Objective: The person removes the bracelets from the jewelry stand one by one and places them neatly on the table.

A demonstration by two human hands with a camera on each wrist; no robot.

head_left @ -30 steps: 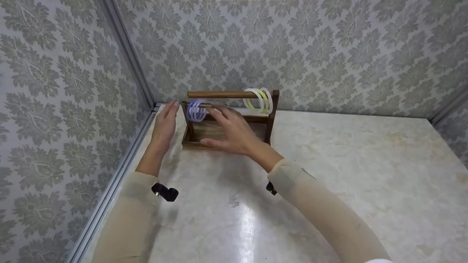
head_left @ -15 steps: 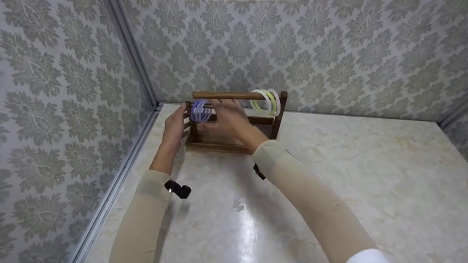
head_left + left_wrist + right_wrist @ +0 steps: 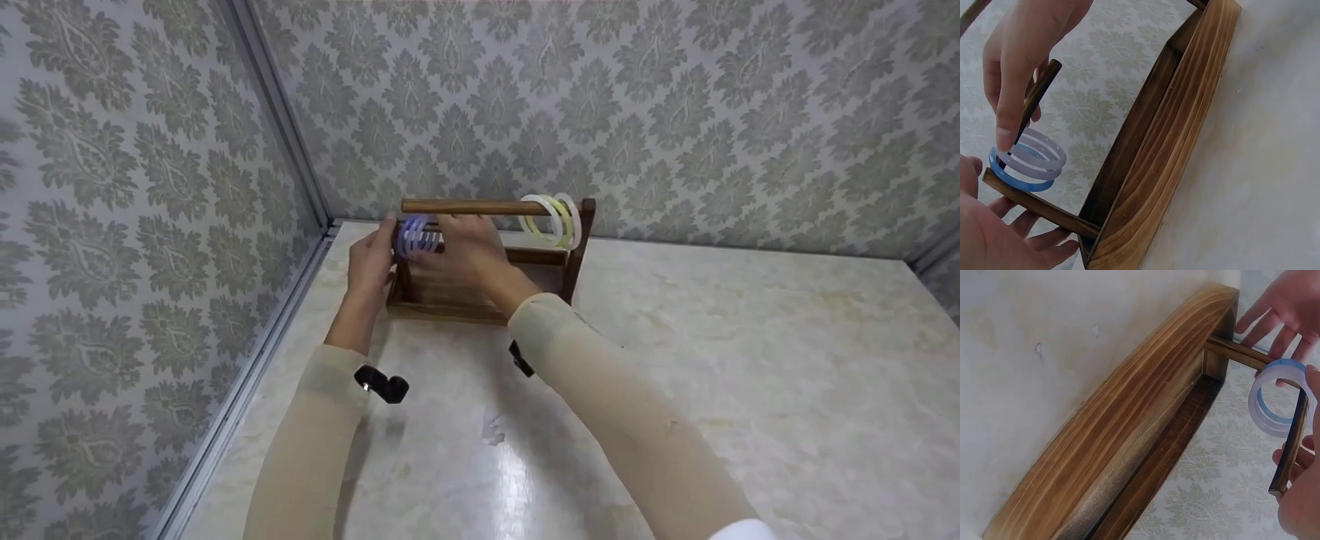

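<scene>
A dark wooden bangle rack [image 3: 450, 309] stands near the back wall, with two bars above a tray base. Several lavender and blue bangles [image 3: 1030, 160] hang together at the left post end of the lower bar [image 3: 1039, 95]. My left hand [image 3: 371, 259] is beside that post, its fingers spread behind it in the left wrist view. My right hand [image 3: 472, 251] straddles the lower bar to the right of the bangles. Its thumb [image 3: 1008, 124] touches the nearest lavender bangle, while its loosely bent fingers lie beyond the bar. White and yellow bangles [image 3: 556, 221] hang on the upper bar [image 3: 465, 206].
The rack's right post [image 3: 579, 259] carries the upper bar. A patterned wall [image 3: 675, 135] rises behind, and another wall with a metal frame edge [image 3: 277, 112] is close on the left. Marbled tabletop [image 3: 750, 360] extends to the front and right.
My left hand has moved right, up to the left post. My right hand has reached deeper over the lower bar, its fingers more bent, against the lavender and blue bangles. The view has shifted slightly.
</scene>
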